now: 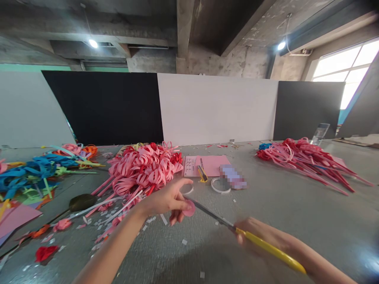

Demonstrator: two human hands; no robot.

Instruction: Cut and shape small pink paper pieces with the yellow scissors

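A small round pink paper piece point(188, 208) is pinched between the thumb and fingers of my left hand point(166, 198). My right hand point(257, 230) grips a pair of scissors point(274, 251) with yellow handles and long metal blades. The blades point up and left, their tips reaching the edge of the pink paper. Motion slightly blurs my right hand, and some of its fingers are hidden behind the handle. Left of my left hand lies a big heap of pink looped paper strips point(145, 165).
Behind my hands lie a pink paper sheet point(216, 161), a yellow cutter point(202, 173), a phone point(233, 176) and a white ring point(220, 191). Red and pink strip flowers point(308, 161) rest at right, blue strips point(32, 171) at left. Paper scraps point(184, 241) litter the grey table point(166, 260).
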